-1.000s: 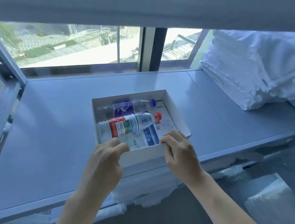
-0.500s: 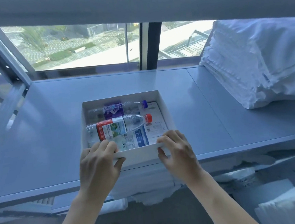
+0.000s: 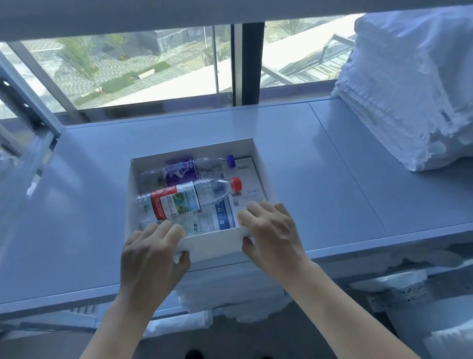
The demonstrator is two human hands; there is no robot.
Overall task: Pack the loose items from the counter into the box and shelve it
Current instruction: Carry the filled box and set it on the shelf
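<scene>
Your left hand (image 3: 151, 257) and right hand (image 3: 270, 233) both grip the near wall of the white box (image 3: 212, 243), one at each end: fingers hooked over the rim into the box, thumbs pressed against the outer face. Both hands are closed on that wall.

The box sits at centre frame on the grey shelf (image 3: 300, 174), its near wall close to the shelf's front edge. It is open at the top.

Contents, all lying flat:
- a clear bottle with a red cap and red label (image 3: 186, 201), across the middle of the box, cap toward the right;
- a clear bottle with a purple cap and purple label (image 3: 183, 169), behind it, against the far wall, cap also toward the right;
- printed white packets (image 3: 246, 178) under and right of the bottles; the count cannot be told.

At the right of the frame, a stack of folded white towels (image 3: 420, 80) stands on the same shelf, well apart from the box. A window (image 3: 147, 67) fills the upper frame behind the shelf. More white linen (image 3: 233, 301) shows on the level below, at lower centre.
</scene>
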